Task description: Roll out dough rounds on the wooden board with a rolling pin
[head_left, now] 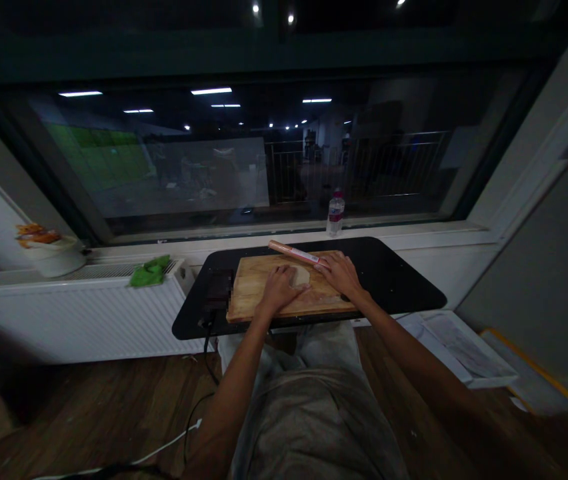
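Observation:
A flattened piece of pale dough [301,275] lies on a wooden cutting board [249,283]. My left hand [279,290] is at its left side, thumb and fingers apart around the edge and touching it. Across the board's far edge slants a wooden rolling pin [297,253] with a printed label. Its near right end is under my right hand [341,272], whose fingers are closed over it. The pin's far end points up and left, clear of the dough.
The board rests on a black tabletop [389,280]. A dark, partly pixelated device [219,288] with a cable stands left of the board. A water bottle [335,213] is on the windowsill. A green cloth [150,271] and white pot [57,257] sit on the radiator [129,327].

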A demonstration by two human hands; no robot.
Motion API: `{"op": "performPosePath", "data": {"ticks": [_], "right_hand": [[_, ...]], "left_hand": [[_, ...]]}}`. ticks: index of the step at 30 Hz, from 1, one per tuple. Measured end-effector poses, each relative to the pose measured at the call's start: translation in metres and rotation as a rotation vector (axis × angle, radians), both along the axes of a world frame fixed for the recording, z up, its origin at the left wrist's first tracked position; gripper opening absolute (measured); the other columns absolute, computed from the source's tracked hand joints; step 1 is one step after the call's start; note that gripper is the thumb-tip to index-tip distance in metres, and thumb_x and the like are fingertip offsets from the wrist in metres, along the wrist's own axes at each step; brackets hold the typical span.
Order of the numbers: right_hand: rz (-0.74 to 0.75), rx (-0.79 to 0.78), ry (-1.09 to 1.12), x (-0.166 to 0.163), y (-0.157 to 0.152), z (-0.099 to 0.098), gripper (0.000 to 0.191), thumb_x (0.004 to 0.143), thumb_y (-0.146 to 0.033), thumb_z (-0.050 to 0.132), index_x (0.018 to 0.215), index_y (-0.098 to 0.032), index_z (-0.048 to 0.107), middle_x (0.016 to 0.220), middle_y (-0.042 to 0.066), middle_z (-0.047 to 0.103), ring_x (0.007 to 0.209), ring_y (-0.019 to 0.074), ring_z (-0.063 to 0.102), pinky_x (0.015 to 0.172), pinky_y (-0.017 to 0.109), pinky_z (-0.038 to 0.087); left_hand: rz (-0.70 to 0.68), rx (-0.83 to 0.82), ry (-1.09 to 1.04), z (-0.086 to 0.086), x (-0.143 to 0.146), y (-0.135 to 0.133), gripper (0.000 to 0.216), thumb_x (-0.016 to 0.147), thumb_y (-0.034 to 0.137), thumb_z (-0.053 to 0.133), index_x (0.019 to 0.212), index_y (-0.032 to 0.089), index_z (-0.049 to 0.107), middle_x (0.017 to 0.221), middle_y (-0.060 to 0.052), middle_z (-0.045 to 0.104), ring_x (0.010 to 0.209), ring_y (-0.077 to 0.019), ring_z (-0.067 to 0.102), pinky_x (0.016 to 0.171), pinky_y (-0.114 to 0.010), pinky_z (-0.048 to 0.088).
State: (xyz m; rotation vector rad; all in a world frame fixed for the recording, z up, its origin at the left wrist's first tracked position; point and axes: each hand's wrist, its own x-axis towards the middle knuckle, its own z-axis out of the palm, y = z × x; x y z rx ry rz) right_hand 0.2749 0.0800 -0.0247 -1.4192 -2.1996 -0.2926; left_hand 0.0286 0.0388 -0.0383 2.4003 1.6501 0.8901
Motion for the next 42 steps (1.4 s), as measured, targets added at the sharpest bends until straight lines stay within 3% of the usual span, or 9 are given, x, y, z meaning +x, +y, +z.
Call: {"op": "performPosePath", "data": {"ticks": [7,13,21,34,42], "right_hand": [[0.0,0.002,-0.016,0.001,-0.001,0.0,0.034,0.12,-0.045,0.057,0.13,-0.024,0.082,0.134,0.014,0.081,0.13,0.0336,0.063,0.105,0.042,0.046],[0.004,0.0,-0.008,0.0,-0.004,0.002,0.035,0.119,-0.045,0.057,0.13,-0.024,0.083,0.135,0.014,0.082,0.131,0.0339,0.063,0.107,0.043,0.047],[0.012,-0.012,0.005,0.0,-0.002,0.001,0.034,0.119,-0.045,0.057,0.128,-0.025,0.083,0.133,0.014,0.082,0.132,0.0342,0.064,0.108,0.045,0.048],[0.018,-0.011,-0.017,0.0,-0.002,0.001,0.036,0.119,-0.044,0.056,0.131,-0.023,0.083,0.133,0.014,0.082,0.132,0.0345,0.064,0.109,0.045,0.048],[0.014,-0.018,-0.01,0.0,-0.002,0.002,0.035,0.119,-0.044,0.056,0.129,-0.024,0.083,0.133,0.014,0.083,0.132,0.0345,0.064,0.109,0.045,0.048]], "left_hand": [[-0.082,-0.121,-0.202,-0.004,-0.005,0.003,0.062,0.094,0.044,0.088,0.151,0.023,0.072,0.157,-0.011,0.072,0.143,-0.0323,0.069,0.128,-0.044,0.052],[0.052,-0.064,-0.068,-0.002,-0.001,-0.003,0.074,0.093,0.06,0.086,0.153,0.022,0.066,0.164,-0.016,0.065,0.156,-0.0386,0.054,0.134,-0.052,0.04],[-0.003,-0.109,-0.006,0.009,0.001,-0.003,0.083,0.096,0.069,0.079,0.162,0.023,0.057,0.167,-0.017,0.064,0.157,-0.0404,0.054,0.133,-0.057,0.037],[-0.008,-0.106,-0.015,0.004,-0.001,0.004,0.076,0.097,0.07,0.079,0.156,0.025,0.062,0.16,-0.013,0.069,0.153,-0.0394,0.058,0.132,-0.057,0.039],[-0.041,-0.11,-0.007,0.006,-0.001,0.0,0.076,0.1,0.068,0.075,0.163,0.028,0.06,0.171,-0.012,0.062,0.16,-0.0408,0.052,0.135,-0.059,0.035]]}}
